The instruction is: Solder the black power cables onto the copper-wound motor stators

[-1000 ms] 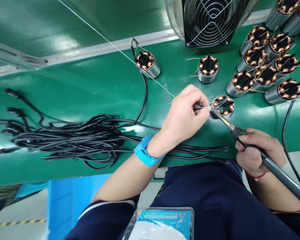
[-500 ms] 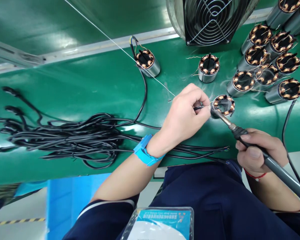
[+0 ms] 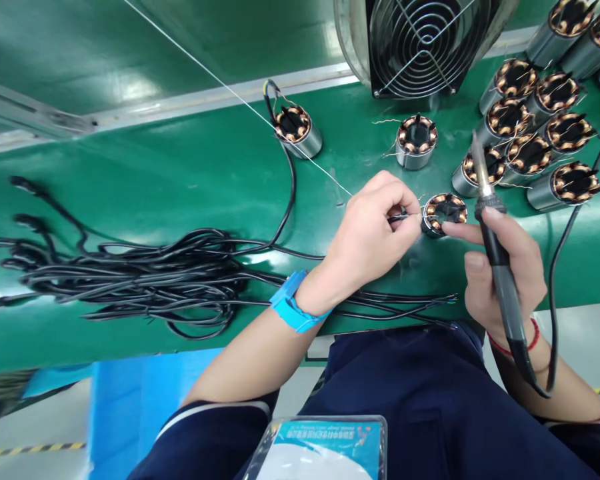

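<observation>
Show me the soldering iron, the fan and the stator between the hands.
Soldering iron (image 3: 505,288), head view: grey handle.
Fan (image 3: 425,48), head view: wire guard.
Stator (image 3: 443,200), head view: copper windings.

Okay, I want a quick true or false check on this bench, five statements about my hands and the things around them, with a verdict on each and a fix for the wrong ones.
1. The right hand holds a soldering iron. True.
2. The iron's tip is touching the coil nearest the left hand. False: the tip is clear of that coil and points toward the far side of the bench.
3. A blue band is around the left wrist. True.
4. The pile of black cables lies to the right of both hands. False: it lies to the left.
5. A fan is beyond both hands. True.
</observation>
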A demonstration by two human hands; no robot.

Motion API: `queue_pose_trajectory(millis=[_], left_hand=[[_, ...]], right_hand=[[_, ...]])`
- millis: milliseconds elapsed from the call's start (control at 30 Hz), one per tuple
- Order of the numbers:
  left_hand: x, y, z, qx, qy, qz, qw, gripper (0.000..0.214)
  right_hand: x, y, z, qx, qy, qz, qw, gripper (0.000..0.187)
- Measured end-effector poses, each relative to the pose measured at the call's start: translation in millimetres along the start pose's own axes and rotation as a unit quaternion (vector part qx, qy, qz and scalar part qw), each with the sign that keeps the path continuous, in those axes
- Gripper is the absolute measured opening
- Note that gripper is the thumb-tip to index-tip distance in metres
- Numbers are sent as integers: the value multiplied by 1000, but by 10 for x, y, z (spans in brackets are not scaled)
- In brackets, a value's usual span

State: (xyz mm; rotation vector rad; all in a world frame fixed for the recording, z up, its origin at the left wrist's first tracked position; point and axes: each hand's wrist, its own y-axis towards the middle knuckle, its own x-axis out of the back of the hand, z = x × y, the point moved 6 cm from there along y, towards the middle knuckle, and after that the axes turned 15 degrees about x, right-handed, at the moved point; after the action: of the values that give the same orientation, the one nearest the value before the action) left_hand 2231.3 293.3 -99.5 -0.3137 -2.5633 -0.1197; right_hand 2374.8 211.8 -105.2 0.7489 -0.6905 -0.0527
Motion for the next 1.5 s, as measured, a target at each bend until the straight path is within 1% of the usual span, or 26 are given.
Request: queue_pose_trajectory(millis=[67, 167, 267, 367, 433, 467, 533, 567, 600, 633, 733, 800, 900, 1033, 1133, 1200, 1300, 1367, 1433, 1500], left_hand=[[-3, 4, 2, -2, -3, -1, 1000, 13], [-15, 6, 8, 3, -4, -1, 1000, 14], [-24, -1, 9, -3, -1, -1, 1000, 15], [-8, 5, 46, 7, -18, 11, 1000, 14], [13, 32, 118, 51, -48, 42, 997, 15], [9, 48, 163, 86, -62, 75, 992, 15], [-25, 62, 240, 161, -82, 169, 969, 7], [-32, 62, 262, 192, -95, 207, 955, 4], [-27, 65, 273, 217, -114, 228, 942, 8], [-11, 74, 277, 236, -139, 232, 933, 12], [33, 99, 299, 278, -218, 189, 916, 12], [-15, 83, 319, 300, -248, 188, 902, 12], [-116, 50, 339, 317, -274, 194, 887, 8], [-191, 27, 336, 329, -288, 192, 879, 8], [-174, 26, 302, 325, -278, 206, 880, 13], [-138, 29, 285, 318, -263, 219, 884, 20], [-116, 31, 260, 287, -229, 246, 897, 20], [-168, 6, 241, 258, -190, 281, 905, 16], [-226, -22, 225, 230, -143, 299, 915, 17], [-234, -22, 195, 198, -95, 284, 933, 20]], right_hand=[[-1, 81, 20, 13, -16, -7, 1000, 44], [-36, 152, 13, -7, -31, 23, 999, 40], [-47, 174, 24, -11, -41, 45, 998, 41], [-23, 205, 6, -13, -40, 40, 998, 41], [-22, 251, -36, -13, -47, 47, 998, 41], [-36, 279, -66, -12, -53, 60, 997, 42], [-90, 333, -126, -2, -63, 99, 993, 44], [-124, 353, -151, 6, -62, 119, 991, 44], [-155, 366, -171, 14, -59, 133, 989, 44], [-180, 372, -184, 21, -55, 141, 988, 43], [-204, 350, -184, 32, -50, 130, 990, 42], [-195, 313, -164, 34, -42, 109, 993, 43], [-180, 267, -137, 42, -27, 88, 995, 45], [-188, 273, -118, 75, -47, 90, 992, 48], [-209, 301, -100, 96, -84, 100, 987, 44], [-202, 314, -93, 93, -97, 87, 987, 39], [-169, 313, -82, 83, -90, 38, 992, 33], [-168, 300, -83, 77, -87, 19, 993, 30], [-188, 287, -94, 72, -95, 20, 993, 28], [-202, 277, -110, 64, -106, 25, 992, 29]])
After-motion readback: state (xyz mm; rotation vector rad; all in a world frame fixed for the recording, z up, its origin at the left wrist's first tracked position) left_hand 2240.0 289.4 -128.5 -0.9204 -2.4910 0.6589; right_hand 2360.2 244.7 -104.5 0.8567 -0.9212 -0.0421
